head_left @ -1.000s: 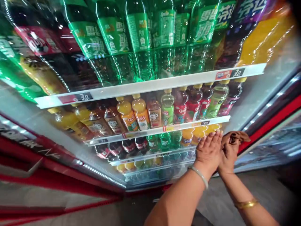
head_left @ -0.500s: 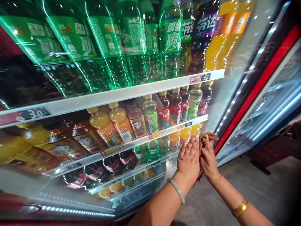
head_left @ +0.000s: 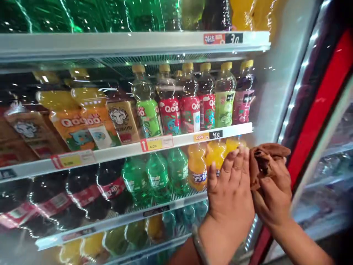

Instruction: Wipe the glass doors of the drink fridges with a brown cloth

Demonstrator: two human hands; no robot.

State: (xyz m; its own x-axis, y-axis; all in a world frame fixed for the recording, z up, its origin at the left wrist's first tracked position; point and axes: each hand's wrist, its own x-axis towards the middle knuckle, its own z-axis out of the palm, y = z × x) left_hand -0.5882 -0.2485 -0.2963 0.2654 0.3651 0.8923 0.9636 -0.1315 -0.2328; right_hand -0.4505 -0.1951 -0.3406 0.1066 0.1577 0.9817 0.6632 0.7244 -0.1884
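Observation:
My left hand (head_left: 230, 197) is flat with fingers stretched out, its palm toward the glass door (head_left: 271, 99) of a drinks fridge; it looks pressed against the pane. A bracelet circles that wrist. Just to its right, my right hand (head_left: 275, 193) grips a crumpled brown cloth (head_left: 271, 149) near the door's red frame (head_left: 320, 106). The cloth bunches between thumb and fingers, and its left edge meets the left hand. Behind the glass, orange soda bottles (head_left: 197, 162) are partly hidden by my left fingers.
Upright juice bottles with yellow caps (head_left: 190, 99) line a white shelf (head_left: 233, 130) behind the glass. Green bottles (head_left: 157, 176) and dark cola bottles (head_left: 82, 187) stand one shelf lower. Large green bottles (head_left: 91, 14) fill the top. Another lit fridge (head_left: 325, 184) is on the right.
The view has come closer and levelled, so shelves and hands look larger. Both hands remain side by side by the door's right edge, the cloth still in the right hand.

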